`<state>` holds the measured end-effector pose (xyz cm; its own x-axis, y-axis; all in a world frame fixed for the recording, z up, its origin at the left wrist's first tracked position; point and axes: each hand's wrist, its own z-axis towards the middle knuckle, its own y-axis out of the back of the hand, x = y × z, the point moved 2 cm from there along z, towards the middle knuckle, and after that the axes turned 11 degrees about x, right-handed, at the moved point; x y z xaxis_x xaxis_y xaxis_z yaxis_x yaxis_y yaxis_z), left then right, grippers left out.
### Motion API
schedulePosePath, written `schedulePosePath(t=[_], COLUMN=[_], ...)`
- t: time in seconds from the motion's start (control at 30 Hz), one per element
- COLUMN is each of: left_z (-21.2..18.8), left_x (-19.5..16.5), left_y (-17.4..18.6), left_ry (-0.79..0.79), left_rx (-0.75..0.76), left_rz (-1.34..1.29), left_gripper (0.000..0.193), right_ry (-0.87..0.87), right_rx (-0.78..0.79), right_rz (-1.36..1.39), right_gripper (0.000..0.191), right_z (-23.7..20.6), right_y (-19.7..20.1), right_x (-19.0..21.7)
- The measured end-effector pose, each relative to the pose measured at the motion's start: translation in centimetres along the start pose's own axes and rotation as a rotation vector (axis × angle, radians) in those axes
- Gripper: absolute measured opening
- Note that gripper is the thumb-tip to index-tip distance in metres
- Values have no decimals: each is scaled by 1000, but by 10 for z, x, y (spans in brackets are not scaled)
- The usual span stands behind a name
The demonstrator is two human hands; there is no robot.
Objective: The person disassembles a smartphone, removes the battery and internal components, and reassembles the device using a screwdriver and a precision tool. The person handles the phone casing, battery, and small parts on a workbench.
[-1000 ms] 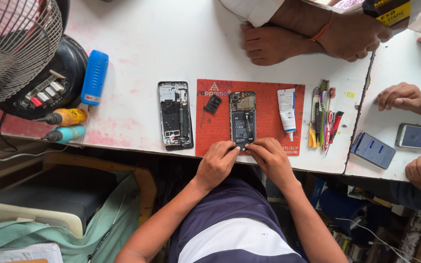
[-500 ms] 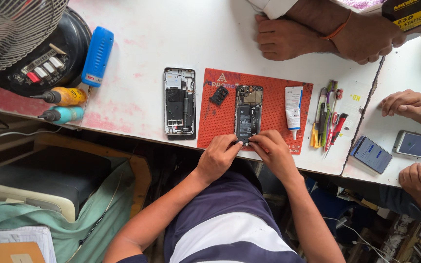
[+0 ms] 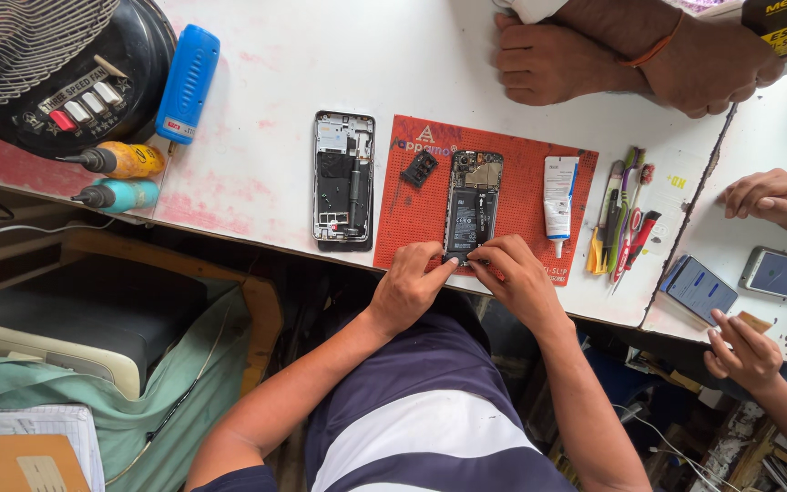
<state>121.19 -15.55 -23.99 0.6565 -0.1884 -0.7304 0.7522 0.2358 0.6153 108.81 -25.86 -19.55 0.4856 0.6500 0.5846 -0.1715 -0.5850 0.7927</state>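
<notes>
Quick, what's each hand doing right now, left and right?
Left hand: fingers pinched on the near end of the opened phone.
Right hand: fingers pinched on that same end.

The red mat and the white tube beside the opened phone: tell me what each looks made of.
The red mat looks like soft rubber or silicone with a matte finish: it lies flat and shows a fine dotted grid. The white tube looks like squeezable plastic with a slight sheen, tapering to a nozzle at its near end. The opened phone between them is worked on by both hands.
</notes>
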Motion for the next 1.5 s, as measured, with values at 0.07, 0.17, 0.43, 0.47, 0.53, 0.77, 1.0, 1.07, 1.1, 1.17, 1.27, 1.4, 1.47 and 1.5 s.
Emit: schedulePosePath(t=[0.07,0.17,0.43,0.47,0.53,0.77,1.0,1.07,1.1,1.17,1.27,1.4,1.47,1.5], left_z=[1,2,-2,-3,-5,-13,-13,-14,-15,-16,-18,-17,-14,-13], left_x=[2,3,8,9,12,17,22,22,21,18,11,0,-6,-10], left_y=[0,-3,-5,-4,-2,-5,-6,-6,-7,-7,-9,-21,-28,-32], left_ry=[-4,16,49,73,97,55,35,33,35,34,-5,-29,-35,-45], left_rx=[2,22,-43,-54,-58,-35,-22,-1,4,9,-10,9,16,17], left_rz=[-4,-7,118,113,126,184,217,210,205,201,206,256,292,293], left_gripper=[24,23,17,16,15,16,18,18,18,19,23,23,22,22], right_ry=[33,104,151,165,193,241,248,238,231,215,178,-14,-95,-104], right_rx=[-7,-18,-51,-57,-65,-48,10,18,16,-7,-68,-220,-290,-308], right_rz=[-28,-92,-163,-171,-188,-276,-364,-378,-380,-346,-209,-17,-17,-54], right_gripper=[22,27,33,33,34,35,41,41,41,39,36,29,28,30], right_z=[2,-1,-5,-5,-5,-3,-2,-3,-5,-9,-18,-40,-52,-57], right_y=[0,-2,-13,-14,-17,-31,-36,-37,-37,-36,-32,-25,-22,-21], right_x=[1,0,-9,-11,-14,-12,-11,-10,-9,-8,-10,-20,-25,-26])
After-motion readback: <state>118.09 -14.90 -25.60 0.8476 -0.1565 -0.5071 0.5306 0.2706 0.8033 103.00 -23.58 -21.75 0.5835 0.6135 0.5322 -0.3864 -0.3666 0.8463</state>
